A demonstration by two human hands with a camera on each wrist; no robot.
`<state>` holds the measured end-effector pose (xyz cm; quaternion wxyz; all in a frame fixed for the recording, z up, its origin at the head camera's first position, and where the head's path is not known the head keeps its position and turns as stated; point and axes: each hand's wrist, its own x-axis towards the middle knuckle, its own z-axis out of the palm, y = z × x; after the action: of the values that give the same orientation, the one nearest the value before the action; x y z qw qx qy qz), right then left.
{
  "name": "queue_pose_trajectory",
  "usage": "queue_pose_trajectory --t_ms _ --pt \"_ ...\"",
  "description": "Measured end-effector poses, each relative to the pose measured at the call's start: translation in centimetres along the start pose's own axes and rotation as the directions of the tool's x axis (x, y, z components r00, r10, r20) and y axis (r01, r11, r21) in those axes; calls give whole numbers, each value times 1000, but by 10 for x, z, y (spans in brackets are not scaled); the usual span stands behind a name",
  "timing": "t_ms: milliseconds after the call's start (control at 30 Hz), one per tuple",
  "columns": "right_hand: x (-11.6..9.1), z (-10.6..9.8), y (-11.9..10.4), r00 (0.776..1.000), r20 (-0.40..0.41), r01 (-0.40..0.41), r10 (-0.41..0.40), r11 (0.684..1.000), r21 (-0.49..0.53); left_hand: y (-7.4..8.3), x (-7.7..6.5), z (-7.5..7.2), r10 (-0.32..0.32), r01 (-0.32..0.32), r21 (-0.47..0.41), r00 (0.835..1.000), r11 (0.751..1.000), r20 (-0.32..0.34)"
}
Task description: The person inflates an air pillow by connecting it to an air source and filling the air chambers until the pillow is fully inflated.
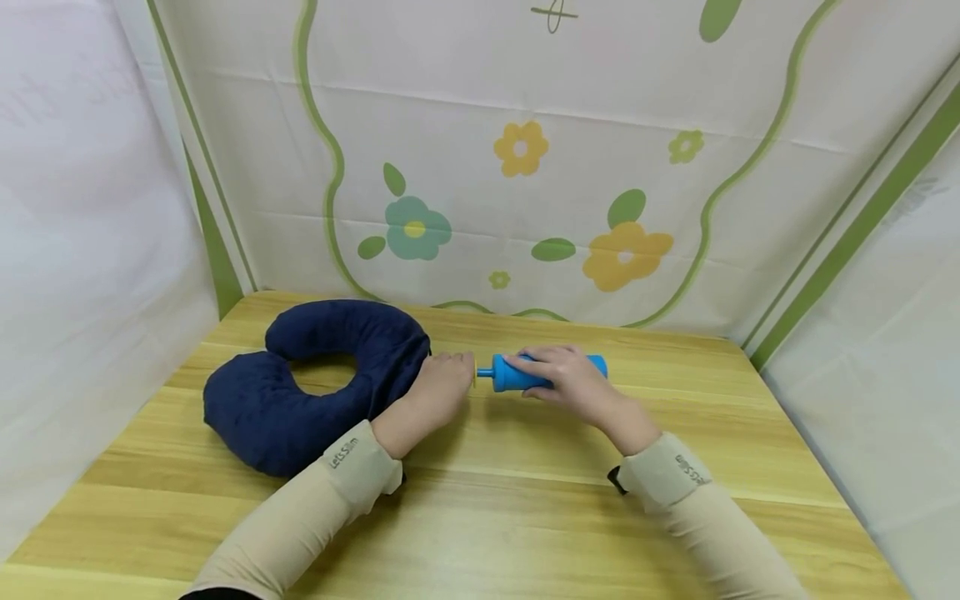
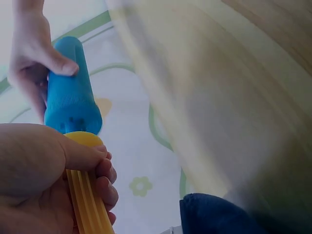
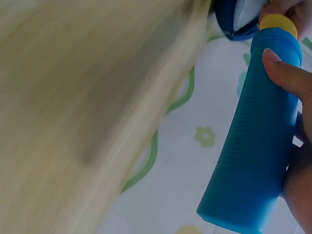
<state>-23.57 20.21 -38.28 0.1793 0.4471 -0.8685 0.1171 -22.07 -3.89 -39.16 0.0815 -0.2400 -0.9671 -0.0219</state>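
A hand pump with a blue barrel (image 3: 253,136) and a ribbed yellow end piece (image 2: 87,195) is held sideways above the table between both hands. My left hand (image 1: 444,385) grips the yellow piece, the thumb lying along it near its round flange. Around the blue barrel wrap the fingers of my right hand (image 1: 573,382), with the thumb on its near side. A short blue rod (image 1: 485,372) shows between barrel and yellow flange in the head view. Just left of my left hand lies a navy U-shaped neck pillow (image 1: 315,417); the left hand and forearm overlap its right edge.
The wooden table (image 1: 510,517) carries the pillow on its left side. A white cloth with printed flowers (image 1: 465,83) hangs behind the table's back edge. White cloth walls (image 1: 82,250) also stand at left and right.
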Motion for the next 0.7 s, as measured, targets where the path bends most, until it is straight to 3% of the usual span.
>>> queue_pose_trajectory --t_ms 167,300,500,700 --pt "14 8 -11 1000 29 -7 7 1000 9 1 0 -1 -25 24 18 999 1000 37" --pt "14 9 -10 999 33 -11 10 1000 11 -1 0 1 -5 5 14 1000 1000 18" --pt "2 3 1 998 60 -5 4 1000 8 -6 -3 8 83 -83 3 995 997 -58" --pt "-16 -11 18 999 35 -14 14 1000 -15 -14 -4 9 102 -105 -26 990 994 -100"
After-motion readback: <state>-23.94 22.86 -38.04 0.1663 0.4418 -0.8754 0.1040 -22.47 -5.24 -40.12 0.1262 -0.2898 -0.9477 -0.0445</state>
